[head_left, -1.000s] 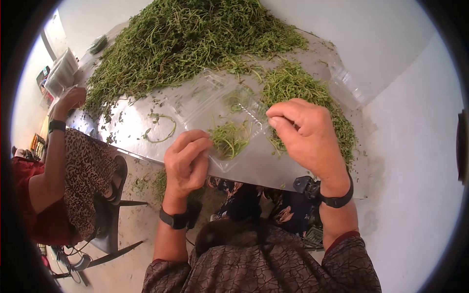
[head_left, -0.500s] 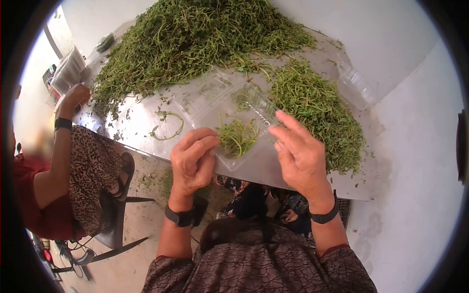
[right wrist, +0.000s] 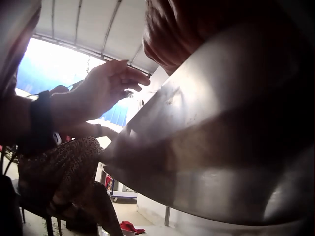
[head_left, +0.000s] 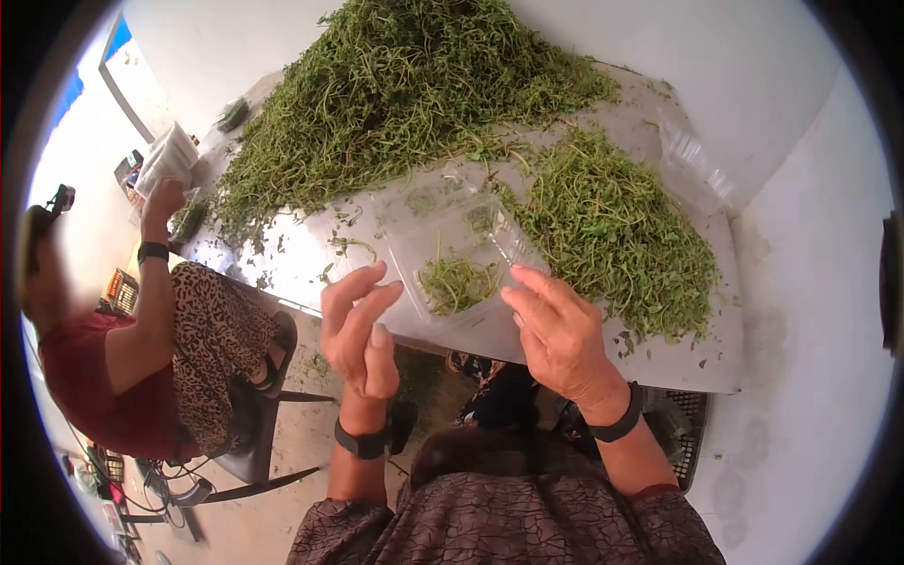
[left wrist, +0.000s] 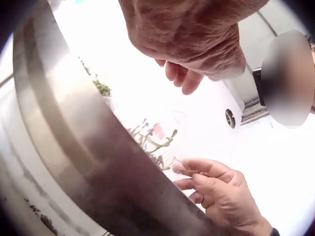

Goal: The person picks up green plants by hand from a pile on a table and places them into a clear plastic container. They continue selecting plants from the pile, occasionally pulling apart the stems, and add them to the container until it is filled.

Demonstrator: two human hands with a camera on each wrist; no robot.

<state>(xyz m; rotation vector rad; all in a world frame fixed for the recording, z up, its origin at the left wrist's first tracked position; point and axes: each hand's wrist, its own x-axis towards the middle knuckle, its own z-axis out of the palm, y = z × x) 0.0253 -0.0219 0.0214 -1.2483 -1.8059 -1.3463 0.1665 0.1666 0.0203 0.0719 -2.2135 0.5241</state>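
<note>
A clear plastic clamshell box [head_left: 407, 292] lies with its lid folded back on the metal table, near the front edge. In its near half sits a small bunch of green leafy stems [head_left: 459, 285]. My left hand [head_left: 362, 330] is at the box's left side, fingers loosely bent and holding nothing. At the near right corner is my right hand [head_left: 562, 330], its fingers loosely extended and fingertips right by the rim. The left wrist view shows those right fingertips [left wrist: 183, 168] beside the ridged plastic edge.
A large heap of green stems [head_left: 405, 104] covers the back of the table; a smaller pile [head_left: 612, 226] lies right of the box. Another clear container [head_left: 697, 169] stands at the far right. A seated person [head_left: 122, 367] works on the left, near stacked containers [head_left: 169, 155].
My left hand has drawn back from the bunch, its fingers loosening. My right hand came down from the small pile's edge to the box's near right corner, its pinched fingers now relaxed.
</note>
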